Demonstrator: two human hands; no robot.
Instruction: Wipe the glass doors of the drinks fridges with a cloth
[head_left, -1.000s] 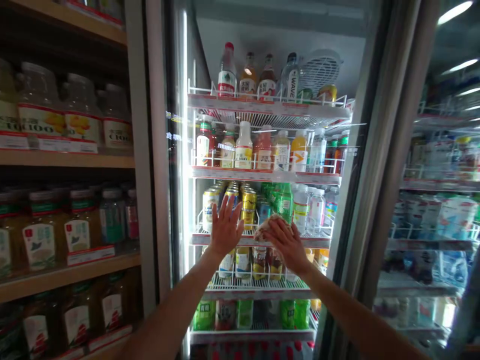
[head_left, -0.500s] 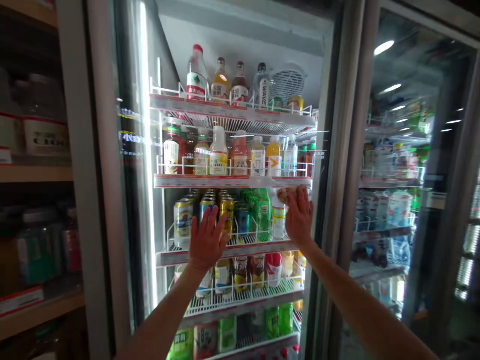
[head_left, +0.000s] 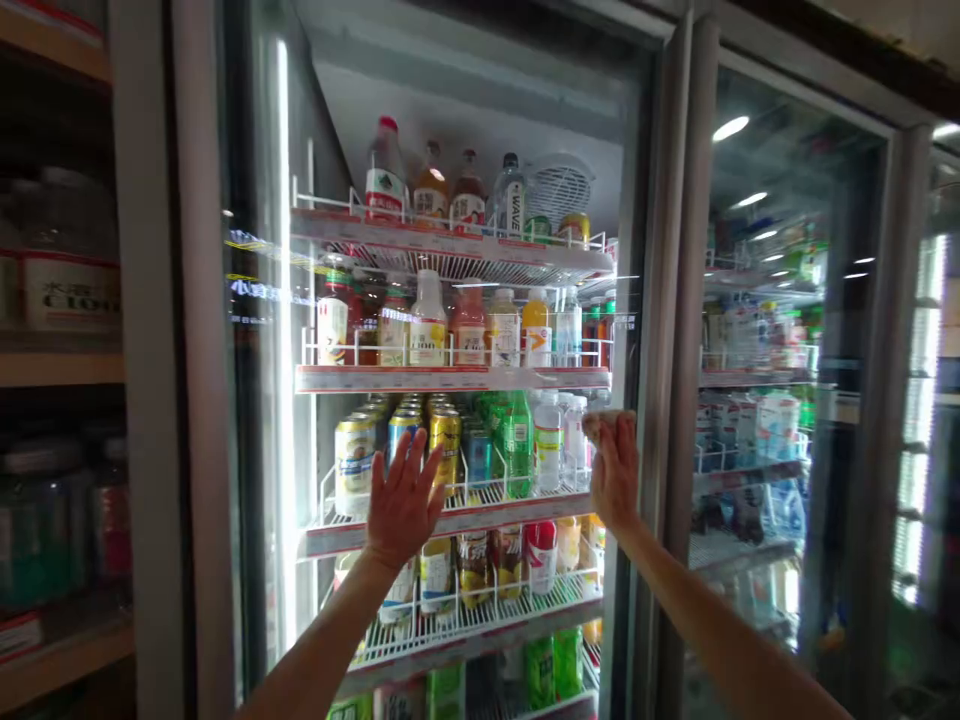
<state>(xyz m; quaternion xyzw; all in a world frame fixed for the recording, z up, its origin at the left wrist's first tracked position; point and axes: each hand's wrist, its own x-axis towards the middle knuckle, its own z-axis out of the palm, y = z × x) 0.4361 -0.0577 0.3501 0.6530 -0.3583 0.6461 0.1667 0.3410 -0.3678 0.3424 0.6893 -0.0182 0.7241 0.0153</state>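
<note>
The closed glass door (head_left: 253,420) of a lit drinks fridge stands in front of me. My left hand (head_left: 403,508) is raised with its fingers spread, palm toward the glass; it appears to rest flat on it. My right hand (head_left: 616,482) holds a crumpled, beige-brown cloth (head_left: 595,426) up against the pane, near the door's right frame (head_left: 666,380). Beyond the glass, beer cans (head_left: 355,465) show left of my left hand. A green bottle (head_left: 517,445) and clear bottles (head_left: 548,440) are seen between my hands.
Wire shelves (head_left: 457,379) inside the fridge carry several rows of bottles and cans. On the right is another glass-doored fridge (head_left: 761,400). Dim wooden shelves (head_left: 60,368) with bottles stand at the left. Lights reflect in the glass.
My right hand and the cloth have moved right and down over the glass, toward the door frame. The left hand stays spread in about the same place, while the view has shifted slightly.
</note>
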